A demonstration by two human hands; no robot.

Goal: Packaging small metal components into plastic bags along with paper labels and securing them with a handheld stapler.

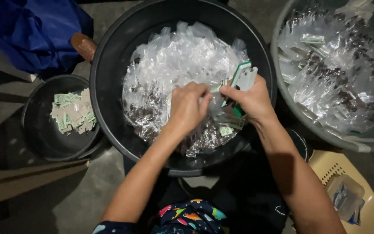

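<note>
My left hand (189, 106) pinches the top of a small clear plastic bag (216, 113) over a large black tub (109, 56). My right hand (249, 99) grips a green and white stapler (243, 78), its jaw at the bag's folded top beside my left fingers. The tub holds a heap of clear plastic bags (178, 65) with small dark brown pieces inside. A few pale paper labels (227, 130) lie among them.
A smaller black bowl (40, 130) at the left holds a pile of green and beige paper labels (72, 112). A grey tub (282, 82) at the upper right is full of labelled bags. A cream plastic basket (330, 167) sits at the lower right, blue cloth (35, 30) at the upper left.
</note>
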